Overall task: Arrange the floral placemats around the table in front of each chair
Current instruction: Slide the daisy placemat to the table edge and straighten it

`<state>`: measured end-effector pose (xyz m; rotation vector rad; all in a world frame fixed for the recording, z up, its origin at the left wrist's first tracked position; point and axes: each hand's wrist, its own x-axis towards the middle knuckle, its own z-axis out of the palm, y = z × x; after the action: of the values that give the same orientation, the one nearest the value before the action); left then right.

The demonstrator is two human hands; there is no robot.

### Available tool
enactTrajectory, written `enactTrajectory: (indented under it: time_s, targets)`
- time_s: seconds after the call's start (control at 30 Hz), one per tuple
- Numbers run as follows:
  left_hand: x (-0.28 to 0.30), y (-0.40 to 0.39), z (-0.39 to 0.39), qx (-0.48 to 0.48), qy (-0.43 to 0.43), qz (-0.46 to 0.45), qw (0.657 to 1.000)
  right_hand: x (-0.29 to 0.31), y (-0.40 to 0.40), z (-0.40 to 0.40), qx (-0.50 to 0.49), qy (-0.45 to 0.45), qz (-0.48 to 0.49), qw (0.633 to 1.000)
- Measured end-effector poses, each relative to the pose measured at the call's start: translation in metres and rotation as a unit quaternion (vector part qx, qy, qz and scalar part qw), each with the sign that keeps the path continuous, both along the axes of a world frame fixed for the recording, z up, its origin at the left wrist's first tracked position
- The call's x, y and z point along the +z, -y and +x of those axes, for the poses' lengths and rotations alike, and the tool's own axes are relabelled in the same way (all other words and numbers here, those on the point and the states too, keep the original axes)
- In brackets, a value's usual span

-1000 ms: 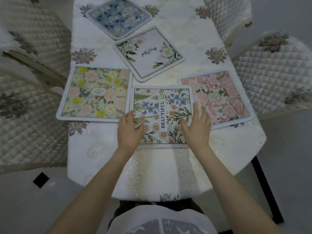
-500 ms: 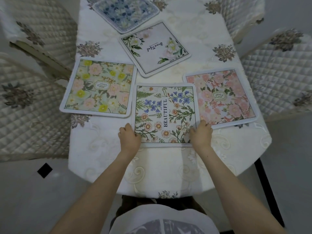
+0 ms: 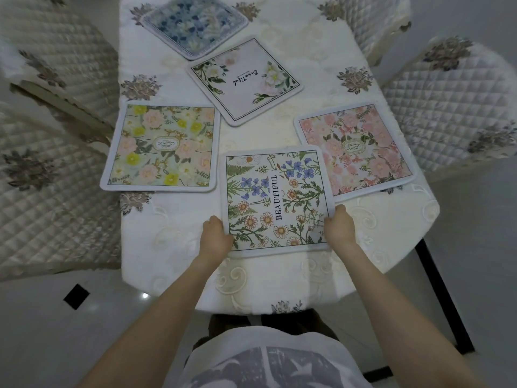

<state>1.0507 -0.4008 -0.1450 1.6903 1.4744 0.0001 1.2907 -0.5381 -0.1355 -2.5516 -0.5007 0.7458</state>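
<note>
Several floral placemats lie on the white-clothed table point(image 3: 279, 278). The nearest one, printed BEAUTIFUL point(image 3: 275, 198), lies flat at the table's near end. My left hand point(image 3: 214, 238) grips its lower left corner and my right hand point(image 3: 339, 228) grips its lower right edge. A yellow-and-pink placemat point(image 3: 162, 147) sits to the left in front of a chair. A pink placemat point(image 3: 355, 148) sits to the right, its near corner touching the BEAUTIFUL one. A white placemat with corner roses point(image 3: 246, 79) lies turned at an angle in the middle. A blue placemat point(image 3: 194, 23) lies at the far end.
Quilted cream chairs stand along the left side point(image 3: 53, 191) and the right side point(image 3: 453, 107), with another at the far right point(image 3: 372, 21). A black table leg point(image 3: 444, 298) shows at the lower right. The floor is pale tile.
My hands slid from resting on top of the BEAUTIFUL placemat down to its lower corners, and the mat has shifted slightly toward me and to the right.
</note>
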Motion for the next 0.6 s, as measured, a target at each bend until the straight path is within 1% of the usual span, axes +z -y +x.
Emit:
enactTrajectory:
  time_s: [0.13, 0.27, 0.5, 0.6]
  targets:
    - [0.000, 0.010, -0.010, -0.029, -0.004, 0.002, 1.000, -0.002, 0.017, -0.008, 0.000, -0.005, -0.026, 1.000]
    - [0.002, 0.009, -0.013, -0.050, -0.012, 0.006, 0.999, -0.002, 0.027, -0.020, -0.021, -0.008, -0.031, 0.999]
    - [0.007, -0.014, -0.006, -0.097, -0.027, 0.049, 0.994, 0.003, 0.043, -0.043, -0.078, -0.033, -0.020, 0.996]
    - [0.007, -0.024, 0.001, -0.134, -0.034, 0.069, 0.988, 0.002, 0.052, -0.056, -0.088, -0.038, -0.028, 0.995]
